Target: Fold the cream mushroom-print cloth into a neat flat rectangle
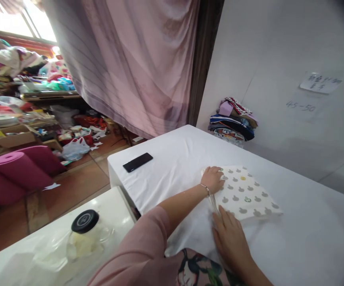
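A white cloth (pixel 243 192) printed with grey apple shapes, a few in yellow or green outline, lies on the white-covered table (pixel 305 222). My left hand (pixel 212 180), with a bracelet at the wrist, rests on its far left part, fingers laid on the fabric. Nearer to me, my right hand (pixel 231 234) is at the cloth's near left corner with fingers stretched out; its thumb side is blurred. Between the hands runs a narrow white fold or strip of cloth. Whether the right fingertips press or pinch the edge is hard to make out.
A black phone (pixel 138 162) lies on the table's left side. On a white surface at lower left stands a black-lidded jar (pixel 85 222) beside clear plastic. Folded clothes (pixel 233 121) are stacked by the wall. Pink rolls (pixel 20 171) and clutter lie beyond, left of the curtain (pixel 148 59).
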A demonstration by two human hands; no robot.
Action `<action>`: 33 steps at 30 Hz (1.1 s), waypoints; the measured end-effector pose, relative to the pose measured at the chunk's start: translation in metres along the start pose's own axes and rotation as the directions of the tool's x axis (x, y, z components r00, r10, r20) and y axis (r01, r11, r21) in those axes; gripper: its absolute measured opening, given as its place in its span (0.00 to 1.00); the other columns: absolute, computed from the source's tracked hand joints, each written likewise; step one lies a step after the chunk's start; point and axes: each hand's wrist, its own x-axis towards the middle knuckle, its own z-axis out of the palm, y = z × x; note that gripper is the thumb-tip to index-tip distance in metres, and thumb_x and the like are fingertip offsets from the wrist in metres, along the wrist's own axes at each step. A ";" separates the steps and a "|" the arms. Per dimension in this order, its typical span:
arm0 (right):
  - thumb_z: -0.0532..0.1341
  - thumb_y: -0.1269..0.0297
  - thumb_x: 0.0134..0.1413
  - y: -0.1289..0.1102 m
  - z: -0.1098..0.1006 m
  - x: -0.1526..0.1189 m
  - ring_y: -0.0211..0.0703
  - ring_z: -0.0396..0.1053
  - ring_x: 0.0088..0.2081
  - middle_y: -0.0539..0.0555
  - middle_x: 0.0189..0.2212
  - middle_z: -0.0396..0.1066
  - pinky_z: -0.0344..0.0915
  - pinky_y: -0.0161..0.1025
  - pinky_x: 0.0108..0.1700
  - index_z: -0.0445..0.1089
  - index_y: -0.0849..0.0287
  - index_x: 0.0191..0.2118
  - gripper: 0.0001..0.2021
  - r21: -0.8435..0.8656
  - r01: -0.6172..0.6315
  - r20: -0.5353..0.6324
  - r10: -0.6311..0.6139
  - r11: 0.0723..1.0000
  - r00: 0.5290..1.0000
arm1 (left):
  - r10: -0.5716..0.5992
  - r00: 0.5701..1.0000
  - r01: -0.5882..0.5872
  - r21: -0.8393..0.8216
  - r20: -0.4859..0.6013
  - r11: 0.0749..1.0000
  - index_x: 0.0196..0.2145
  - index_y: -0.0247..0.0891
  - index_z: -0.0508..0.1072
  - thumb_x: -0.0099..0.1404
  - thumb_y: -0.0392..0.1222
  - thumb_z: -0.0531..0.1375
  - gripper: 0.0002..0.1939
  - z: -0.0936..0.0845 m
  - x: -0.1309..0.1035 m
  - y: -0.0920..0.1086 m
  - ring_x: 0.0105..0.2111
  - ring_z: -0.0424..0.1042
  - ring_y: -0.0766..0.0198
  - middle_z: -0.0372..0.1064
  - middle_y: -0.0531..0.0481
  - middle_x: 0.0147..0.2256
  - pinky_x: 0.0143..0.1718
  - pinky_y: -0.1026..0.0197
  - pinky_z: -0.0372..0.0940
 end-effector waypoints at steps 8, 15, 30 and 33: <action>0.56 0.71 0.51 0.000 -0.021 0.000 0.55 0.58 0.56 0.64 0.59 0.57 0.60 0.52 0.54 0.67 0.60 0.50 0.19 0.204 -0.055 0.133 0.028 0.977 0.991 | -0.117 0.985 0.108 0.081 0.124 0.991 0.55 0.37 0.62 0.67 0.48 0.48 0.23 0.009 -0.008 -0.015 0.62 0.47 0.51 0.51 0.42 0.61 0.61 0.43 0.44; 0.53 0.64 0.59 0.059 -0.041 -0.005 0.46 0.62 0.54 0.58 0.51 0.68 0.58 0.50 0.57 0.67 0.57 0.51 0.15 0.389 -0.137 -0.022 0.158 0.911 0.987 | -0.127 0.981 0.117 0.074 0.149 0.990 0.54 0.39 0.63 0.67 0.47 0.48 0.21 0.000 -0.001 -0.016 0.61 0.49 0.54 0.53 0.44 0.61 0.60 0.45 0.45; 0.59 0.60 0.44 0.200 0.014 0.003 0.48 0.70 0.43 0.58 0.45 0.71 0.64 0.43 0.47 0.65 0.62 0.54 0.28 0.490 -0.793 0.268 0.804 0.361 0.531 | -0.401 0.913 0.400 0.028 0.080 0.916 0.49 0.35 0.67 0.64 0.48 0.50 0.20 -0.014 -0.009 -0.031 0.49 0.65 0.54 0.69 0.42 0.47 0.49 0.55 0.59; 0.58 0.66 0.43 0.219 0.017 0.020 0.48 0.68 0.47 0.59 0.48 0.69 0.63 0.42 0.50 0.65 0.64 0.54 0.27 0.516 -0.765 0.202 0.814 0.385 0.545 | -0.458 0.878 0.460 0.017 0.137 0.888 0.46 0.37 0.66 0.60 0.53 0.53 0.20 -0.024 -0.027 -0.016 0.45 0.69 0.54 0.71 0.43 0.43 0.43 0.55 0.62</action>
